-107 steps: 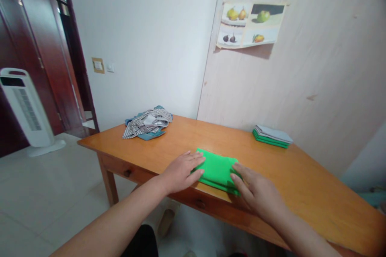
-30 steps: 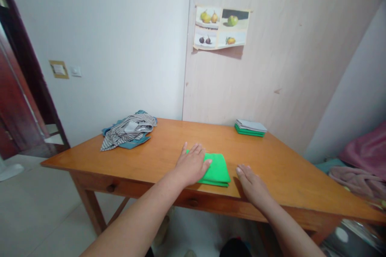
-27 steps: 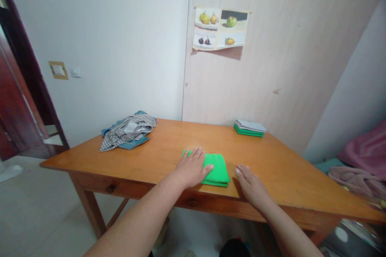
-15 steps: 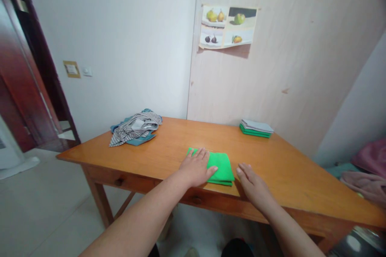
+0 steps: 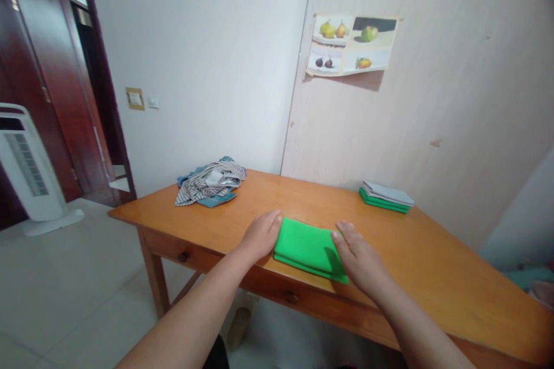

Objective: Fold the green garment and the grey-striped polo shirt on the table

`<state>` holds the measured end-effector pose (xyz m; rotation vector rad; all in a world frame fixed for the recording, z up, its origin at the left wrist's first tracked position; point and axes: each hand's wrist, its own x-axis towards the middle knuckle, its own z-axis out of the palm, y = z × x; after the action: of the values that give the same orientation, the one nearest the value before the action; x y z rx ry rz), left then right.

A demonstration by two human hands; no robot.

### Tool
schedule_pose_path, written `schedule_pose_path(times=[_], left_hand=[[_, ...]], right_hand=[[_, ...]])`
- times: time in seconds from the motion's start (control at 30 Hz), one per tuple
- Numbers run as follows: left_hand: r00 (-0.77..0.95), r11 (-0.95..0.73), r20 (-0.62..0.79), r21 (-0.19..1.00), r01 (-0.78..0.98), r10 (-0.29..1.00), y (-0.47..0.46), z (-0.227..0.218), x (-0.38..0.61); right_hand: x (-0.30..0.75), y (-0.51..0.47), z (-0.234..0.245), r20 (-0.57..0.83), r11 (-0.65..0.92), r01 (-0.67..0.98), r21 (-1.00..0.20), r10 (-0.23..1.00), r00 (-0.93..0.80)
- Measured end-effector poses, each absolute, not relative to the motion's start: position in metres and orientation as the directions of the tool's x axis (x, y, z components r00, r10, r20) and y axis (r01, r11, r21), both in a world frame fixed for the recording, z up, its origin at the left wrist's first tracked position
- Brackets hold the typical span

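A folded bright green cloth (image 5: 305,247) lies near the front edge of a wooden table (image 5: 433,265). My left hand (image 5: 259,233) rests at the cloth's left edge, fingers together and slightly curved, holding nothing. On the cloth's right end my right hand (image 5: 357,255) lies flat, fingers stretched out. A loose heap of striped and blue cloths (image 5: 210,180) sits at the table's far left. A neat stack of folded green and grey cloths (image 5: 385,196) sits at the far right by the wall.
A white tower fan (image 5: 26,167) stands on the tiled floor at left beside a dark wooden door (image 5: 56,86). A fruit poster (image 5: 350,45) hangs on the wall panel behind the table. The table has a drawer knob (image 5: 184,255) in front.
My left hand slid off the top of the green cloth to its left edge. My right hand moved from the bare table onto the cloth's right end. The view swung left.
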<state>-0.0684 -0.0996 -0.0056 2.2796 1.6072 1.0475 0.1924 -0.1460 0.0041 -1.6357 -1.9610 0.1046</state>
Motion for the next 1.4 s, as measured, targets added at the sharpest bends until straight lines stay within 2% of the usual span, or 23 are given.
schedule_pose_path(times=[0.2, 0.4, 0.87, 1.07, 1.23, 1.4], left_hand=[[0.096, -0.391, 0.429, 0.679, 0.622, 0.898, -0.091, -0.024, -0.076], [0.113, -0.382, 0.384, 0.755, 0.533, 0.917, -0.092, -0.032, -0.079], [0.157, -0.341, 0.309, 0.743, 0.576, 0.938, -0.105, -0.026, -0.077], [0.177, -0.295, 0.236, 0.73, 0.617, 0.955, -0.109, -0.017, -0.076], [0.173, -0.297, 0.244, 0.706, 0.643, 0.954, -0.109, -0.017, -0.074], [0.178, -0.311, 0.26, 0.675, 0.669, 0.949, -0.111, -0.019, -0.073]], right_hand=[[0.152, -0.122, 0.013, 0.278, 0.304, 0.918, -0.256, 0.932, -0.232], [0.142, -0.111, -0.01, 0.166, 0.274, 0.954, -0.118, 0.953, -0.253], [0.154, -0.116, -0.022, 0.159, 0.256, 0.965, -0.057, 0.957, -0.244], [0.153, -0.112, -0.004, 0.057, 0.252, 0.967, -0.029, 0.967, -0.25], [0.135, -0.104, 0.009, 0.141, 0.332, 0.942, -0.054, 0.936, -0.322], [0.129, -0.101, -0.005, 0.075, 0.366, 0.927, -0.077, 0.93, -0.361]])
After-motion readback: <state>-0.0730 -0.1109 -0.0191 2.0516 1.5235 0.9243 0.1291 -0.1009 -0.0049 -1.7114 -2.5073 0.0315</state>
